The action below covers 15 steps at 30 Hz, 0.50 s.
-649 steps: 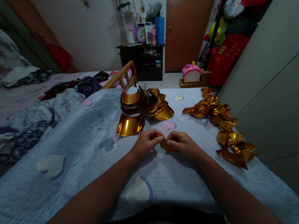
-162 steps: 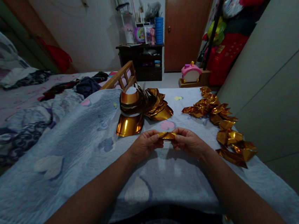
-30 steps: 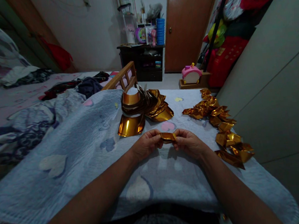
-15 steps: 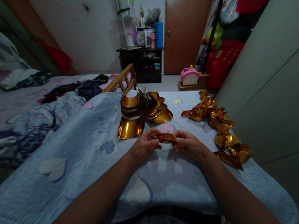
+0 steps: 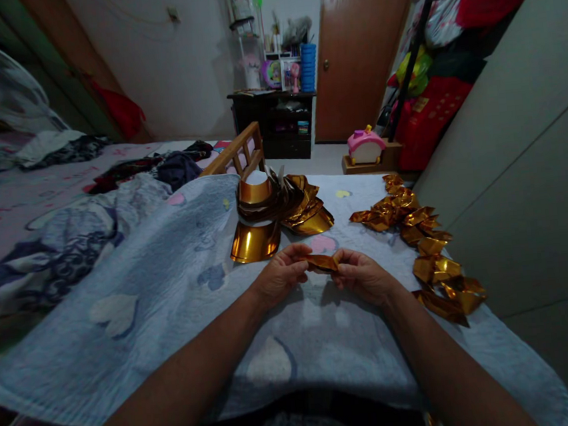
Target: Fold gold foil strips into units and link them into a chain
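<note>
A small folded piece of shiny gold foil paper [image 5: 321,263] is stretched between my two hands, just above the cloth. Its left end is pinched by my left hand [image 5: 283,277], thumb against fingers. My right hand [image 5: 363,276] grips the other end the same way. Beyond my hands, to the left, lie fanned stacks of gold foil sheets [image 5: 255,241], curved and glossy. On the right, a row of folded gold foil pieces [image 5: 437,268] runs along the cloth's edge.
A blue cloth with heart shapes [image 5: 163,318] covers the surface in front of me. A wooden rail [image 5: 238,150] and a bed with crumpled bedding [image 5: 88,218] are at left. A pale cabinet [image 5: 530,216] stands close on the right. A pink toy [image 5: 365,146] sits farther back.
The view has shifted slightly, so everything sits a little further right. The foil piece looks tilted and flatter between my fingers. Both hands keep their hold.
</note>
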Tool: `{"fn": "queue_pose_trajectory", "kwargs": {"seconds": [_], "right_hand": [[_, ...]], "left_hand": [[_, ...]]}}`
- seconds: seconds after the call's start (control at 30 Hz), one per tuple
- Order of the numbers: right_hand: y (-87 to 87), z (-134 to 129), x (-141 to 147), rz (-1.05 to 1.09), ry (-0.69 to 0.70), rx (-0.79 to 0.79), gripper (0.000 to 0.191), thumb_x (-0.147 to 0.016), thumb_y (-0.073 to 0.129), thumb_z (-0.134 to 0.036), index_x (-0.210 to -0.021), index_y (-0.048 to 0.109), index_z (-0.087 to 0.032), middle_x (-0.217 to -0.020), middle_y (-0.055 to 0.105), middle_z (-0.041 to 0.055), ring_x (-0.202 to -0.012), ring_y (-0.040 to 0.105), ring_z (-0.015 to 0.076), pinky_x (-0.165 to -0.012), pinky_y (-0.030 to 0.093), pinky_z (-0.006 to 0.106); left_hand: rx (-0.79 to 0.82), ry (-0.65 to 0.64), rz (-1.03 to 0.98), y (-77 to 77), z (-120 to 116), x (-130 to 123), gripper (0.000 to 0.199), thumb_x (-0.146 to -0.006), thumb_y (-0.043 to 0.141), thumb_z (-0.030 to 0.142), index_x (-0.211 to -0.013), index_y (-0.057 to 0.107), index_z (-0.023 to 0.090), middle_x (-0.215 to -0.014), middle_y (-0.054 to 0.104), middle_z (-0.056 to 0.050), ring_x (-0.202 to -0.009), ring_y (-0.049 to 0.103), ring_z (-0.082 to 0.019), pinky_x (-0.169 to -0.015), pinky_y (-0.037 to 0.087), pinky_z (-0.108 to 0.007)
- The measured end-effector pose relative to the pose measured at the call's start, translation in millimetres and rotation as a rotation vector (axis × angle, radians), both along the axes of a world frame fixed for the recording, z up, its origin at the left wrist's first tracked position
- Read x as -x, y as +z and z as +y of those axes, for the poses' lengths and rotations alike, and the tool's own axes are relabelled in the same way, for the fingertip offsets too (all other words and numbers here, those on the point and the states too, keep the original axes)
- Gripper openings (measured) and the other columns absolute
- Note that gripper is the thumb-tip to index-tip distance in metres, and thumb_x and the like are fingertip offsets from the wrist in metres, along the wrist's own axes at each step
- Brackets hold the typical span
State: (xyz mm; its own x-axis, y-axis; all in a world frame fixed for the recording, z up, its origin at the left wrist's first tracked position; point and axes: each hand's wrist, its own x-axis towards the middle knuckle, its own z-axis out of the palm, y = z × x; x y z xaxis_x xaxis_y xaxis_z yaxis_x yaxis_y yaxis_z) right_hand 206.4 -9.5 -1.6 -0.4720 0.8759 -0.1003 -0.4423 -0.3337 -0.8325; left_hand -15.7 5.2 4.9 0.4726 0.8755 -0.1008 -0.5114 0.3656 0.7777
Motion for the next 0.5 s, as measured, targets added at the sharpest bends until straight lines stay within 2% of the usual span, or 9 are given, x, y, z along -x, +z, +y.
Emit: {"fn": "queue_pose_trajectory", "kwargs": {"seconds": [0.1,0.2,0.33,0.5], "right_hand": [[1.4,-0.3,0.4,-0.005,-0.002,-0.001,0.031,-0.069,0.091,-0.030,-0.086,0.069,-0.018,-0.077,0.069,-0.0011,-0.059,0.060,0.0086,-0.057,0.049,0.021],[4.4,-1.6,0.9,-0.021,-0.002,-0.007,0.031,-0.068,0.091,-0.030,-0.085,0.068,-0.018,-0.077,0.069,-0.0013,-0.058,0.059,0.0089,-0.056,0.048,0.022],[7.2,-2.8,1.4,-0.042,-0.011,-0.024,0.031,-0.067,0.091,-0.031,-0.083,0.067,-0.019,-0.073,0.067,-0.0019,-0.057,0.057,0.0094,-0.055,0.046,0.022],[8.1,-3.1,1.7,-0.053,-0.014,-0.030,0.033,-0.065,0.092,-0.032,-0.082,0.066,-0.019,-0.071,0.067,-0.0020,-0.054,0.056,0.0095,-0.053,0.045,0.023]], "left_hand": [[0.042,0.001,-0.014,0.6,0.0,0.1,0.051,-0.060,0.095,0.026,-0.101,0.067,0.018,-0.085,0.072,-0.001,-0.067,0.065,-0.010,-0.051,0.041,-0.015],[0.044,-0.020,0.007,-1.1,0.4,-0.9,0.043,-0.060,0.095,0.030,-0.088,0.065,0.014,-0.073,0.066,0.000,-0.058,0.058,-0.007,-0.047,0.037,-0.014],[0.018,-0.044,0.027,-3.4,1.2,-2.0,0.040,-0.062,0.094,0.031,-0.081,0.065,0.012,-0.070,0.066,0.000,-0.057,0.057,-0.007,-0.052,0.044,-0.017],[0.033,-0.097,0.018,-3.3,0.8,-1.0,0.041,-0.060,0.096,0.032,-0.080,0.067,0.011,-0.075,0.069,-0.002,-0.061,0.061,-0.008,-0.056,0.048,-0.018]]}}
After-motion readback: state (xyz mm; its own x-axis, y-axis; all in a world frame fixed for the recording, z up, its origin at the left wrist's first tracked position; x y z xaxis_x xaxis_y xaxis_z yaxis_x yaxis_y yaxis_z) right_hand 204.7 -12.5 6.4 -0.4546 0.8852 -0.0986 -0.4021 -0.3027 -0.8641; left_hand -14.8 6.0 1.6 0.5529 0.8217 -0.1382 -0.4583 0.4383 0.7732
